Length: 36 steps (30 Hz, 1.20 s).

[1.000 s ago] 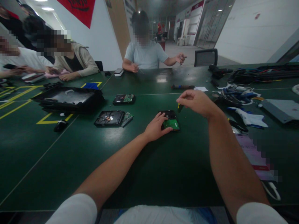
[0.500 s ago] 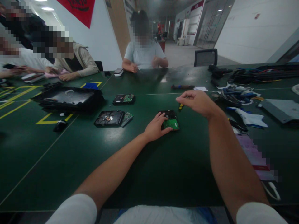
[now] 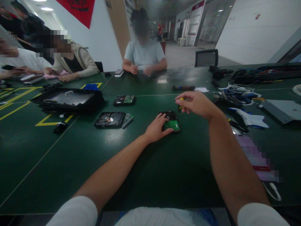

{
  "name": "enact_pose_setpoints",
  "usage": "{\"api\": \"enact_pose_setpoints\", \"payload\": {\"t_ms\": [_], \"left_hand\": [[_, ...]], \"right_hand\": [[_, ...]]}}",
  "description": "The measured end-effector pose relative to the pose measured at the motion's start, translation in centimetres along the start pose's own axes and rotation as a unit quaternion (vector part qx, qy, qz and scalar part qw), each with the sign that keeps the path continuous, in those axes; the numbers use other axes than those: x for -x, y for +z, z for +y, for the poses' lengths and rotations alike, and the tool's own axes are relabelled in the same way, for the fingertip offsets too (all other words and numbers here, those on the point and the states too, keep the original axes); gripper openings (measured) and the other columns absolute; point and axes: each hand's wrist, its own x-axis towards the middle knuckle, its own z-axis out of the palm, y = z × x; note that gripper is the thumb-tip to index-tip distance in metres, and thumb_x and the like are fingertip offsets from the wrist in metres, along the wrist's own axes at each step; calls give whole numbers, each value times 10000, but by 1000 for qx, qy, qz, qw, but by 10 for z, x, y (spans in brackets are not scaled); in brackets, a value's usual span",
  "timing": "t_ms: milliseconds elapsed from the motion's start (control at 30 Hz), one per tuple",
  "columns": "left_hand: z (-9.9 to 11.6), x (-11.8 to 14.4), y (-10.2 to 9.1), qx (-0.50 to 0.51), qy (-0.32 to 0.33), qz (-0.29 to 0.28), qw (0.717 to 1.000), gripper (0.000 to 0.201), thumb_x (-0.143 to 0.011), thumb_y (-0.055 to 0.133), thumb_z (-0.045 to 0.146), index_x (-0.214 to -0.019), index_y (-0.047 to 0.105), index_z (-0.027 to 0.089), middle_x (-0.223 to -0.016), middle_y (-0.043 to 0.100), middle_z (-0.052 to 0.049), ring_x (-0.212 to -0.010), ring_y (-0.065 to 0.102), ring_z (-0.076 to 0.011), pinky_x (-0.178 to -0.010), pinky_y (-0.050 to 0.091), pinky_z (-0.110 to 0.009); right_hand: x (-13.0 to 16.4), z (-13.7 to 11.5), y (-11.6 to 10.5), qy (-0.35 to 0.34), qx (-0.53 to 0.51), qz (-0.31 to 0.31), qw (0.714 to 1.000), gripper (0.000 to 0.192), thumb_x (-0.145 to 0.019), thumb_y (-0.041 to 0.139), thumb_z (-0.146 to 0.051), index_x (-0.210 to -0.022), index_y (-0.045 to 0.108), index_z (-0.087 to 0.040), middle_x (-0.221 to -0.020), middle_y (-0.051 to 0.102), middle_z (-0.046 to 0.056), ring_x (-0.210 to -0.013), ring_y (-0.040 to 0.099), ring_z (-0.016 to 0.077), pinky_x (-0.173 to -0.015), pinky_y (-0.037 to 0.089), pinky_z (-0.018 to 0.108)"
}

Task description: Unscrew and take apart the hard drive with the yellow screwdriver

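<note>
My left hand [image 3: 157, 128] lies across a hard drive [image 3: 172, 125] with a green circuit board facing up. Its fingers reach over the left side and the thumb presses along the near edge, holding the drive to the table. Just beyond the drive's far right corner, my right hand [image 3: 196, 105] pinches a small screwdriver [image 3: 180, 108] with a yellow-and-dark handle. The handle stands nearly upright; I cannot make out its tip. To the left are another hard drive [image 3: 109, 120], a loose circuit board [image 3: 127, 120] beside it, and a third drive [image 3: 124, 100] farther back.
A black tray-like housing [image 3: 68, 99] sits at left. Bundled cables [image 3: 238, 95], a grey metal box [image 3: 282, 110] and a phone with a pink screen [image 3: 255, 153] lie right. A dark rod-shaped tool [image 3: 183, 88] lies behind my right hand. People sit across the table.
My right fingers have shifted around the screwdriver, and its yellow end now shows higher, between them. My left hand and the drive stay put. The person opposite has moved a hand inward.
</note>
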Motion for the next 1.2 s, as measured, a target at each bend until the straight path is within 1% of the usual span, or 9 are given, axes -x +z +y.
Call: {"api": "enact_pose_setpoints", "payload": {"t_ms": [167,233,367,533,667,767,900,1033,1200], "left_hand": [[0,0,0,-1,-2,0,1000,632,-979,691,638,-1454,602,230,-1769,409,-148,-1717,202,-323,-1356,335,-565],[0,0,0,-1,-2,-1,1000,645,-977,692,640,-1459,600,221,-1767,409,-155,-1717,204,-328,-1357,333,-561],[1,0,0,-2,-3,-1,1000,654,-980,688,641,-1457,601,202,-1765,410,-169,-1717,204,-331,-1359,330,-555],[2,0,-1,-6,-6,-1,1000,634,-980,691,632,-1447,602,212,-1765,416,-152,-1717,207,-320,-1364,323,-543],[2,0,-1,-4,-8,-5,1000,644,-983,682,640,-1451,604,205,-1767,410,-159,-1717,207,-324,-1358,335,-546],[2,0,0,-1,-7,-2,1000,637,-982,689,633,-1453,603,214,-1767,409,-155,-1717,207,-324,-1356,336,-555],[2,0,0,0,-3,3,1000,620,-980,704,615,-1443,609,215,-1764,417,-152,-1716,211,-323,-1360,329,-556],[2,0,0,-2,-1,3,1000,624,-982,701,616,-1445,610,208,-1761,419,-158,-1716,209,-330,-1361,330,-554],[1,0,0,-4,0,4,1000,627,-983,696,624,-1448,607,212,-1764,415,-156,-1716,207,-327,-1359,332,-560]], "right_hand": [[-5,11,-2,-26,65,53,996,281,-836,861,-485,-888,802,-216,-839,766,64,-726,661,216,-659,502,356],[-6,13,-2,-26,75,59,995,275,-834,862,-473,-864,795,-209,-829,762,68,-720,659,216,-662,495,359],[-4,9,-2,-4,43,29,999,237,-848,859,-411,-943,782,-207,-776,737,46,-632,653,192,-607,497,338],[-2,8,-3,-4,-1,-6,1000,262,-849,844,-336,-1074,788,-215,-822,761,57,-662,687,207,-603,533,339],[-5,15,-4,-27,41,19,999,246,-811,883,-378,-985,803,-223,-823,749,50,-691,663,210,-618,501,341],[-7,17,-3,-30,59,32,997,220,-809,881,-366,-931,782,-212,-823,740,47,-683,651,202,-617,484,336],[-5,13,1,-16,44,19,999,191,-863,850,-360,-966,775,-217,-913,766,56,-635,646,179,-605,497,337],[-3,6,2,-6,28,-6,1000,194,-920,818,-406,-966,785,-220,-821,746,40,-613,647,171,-597,502,326],[-2,4,-2,24,-30,-38,999,257,-959,791,-403,-1117,787,-202,-775,753,55,-678,704,206,-648,573,338]]}}
